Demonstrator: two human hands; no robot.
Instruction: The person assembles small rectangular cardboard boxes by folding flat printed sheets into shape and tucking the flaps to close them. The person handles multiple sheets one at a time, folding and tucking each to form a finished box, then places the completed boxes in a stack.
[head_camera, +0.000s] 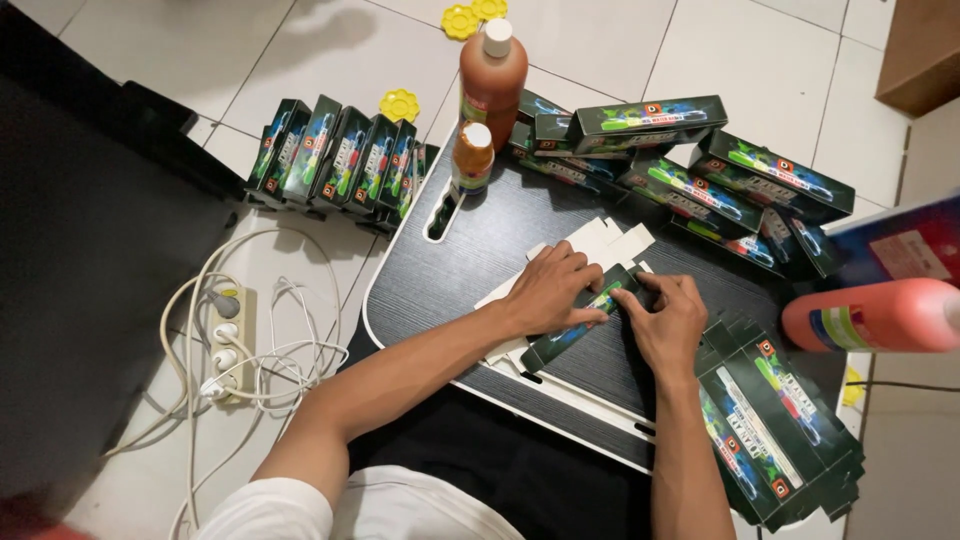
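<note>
Slim black-and-green carton (580, 320), lying flat and diagonal on dark tabletop, partly folded, white flaps showing

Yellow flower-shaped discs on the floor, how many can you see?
3. Two yellow discs lie together on the tiles at the top edge, above the large bottle; one lies beside the upright row of boxes. Others may be hidden.

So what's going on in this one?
A person seated at a small black table presses a long, dark printed carton flat against it with both hands: the left hand on top, the right hand at its end. White flat blanks lie under it. Finished boxes are piled at the far edge, more boxes stand on the floor, and flat cartons are stacked at the right.
</note>
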